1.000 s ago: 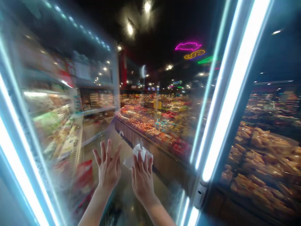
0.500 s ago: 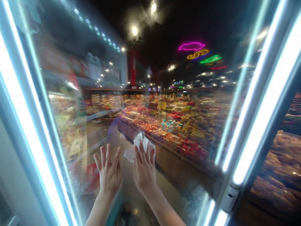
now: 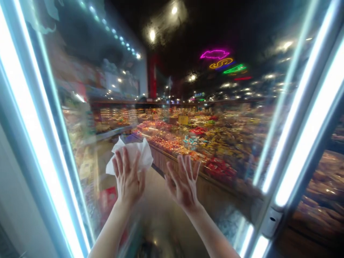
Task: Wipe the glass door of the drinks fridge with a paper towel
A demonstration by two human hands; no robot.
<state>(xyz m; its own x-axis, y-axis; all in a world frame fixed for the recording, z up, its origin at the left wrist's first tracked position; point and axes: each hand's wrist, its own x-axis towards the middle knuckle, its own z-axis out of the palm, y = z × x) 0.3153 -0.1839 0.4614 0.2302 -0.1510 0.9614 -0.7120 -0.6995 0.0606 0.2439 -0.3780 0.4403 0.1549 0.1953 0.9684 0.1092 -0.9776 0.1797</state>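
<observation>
My left hand (image 3: 128, 179) lies flat on a white paper cloth (image 3: 137, 153), pinning it against the glass door (image 3: 204, 200) in front of me. The crumpled cloth sticks out above and to both sides of the fingers. My right hand (image 3: 183, 182) is beside it, a little lower, with its fingers spread and nothing in it, at or just off the glass. Both forearms reach up from the bottom edge.
Bright vertical light strips frame the pane on the left (image 3: 34, 136) and on the right (image 3: 303, 136). A grey fitting (image 3: 271, 222) sits low on the right frame. The glass shows blurred shop aisles, stocked shelves and coloured neon signs (image 3: 220, 59).
The white cloth was under my right hand; now my left hand presses it higher and further left. My right hand has come free, shifted right and spread its fingers.
</observation>
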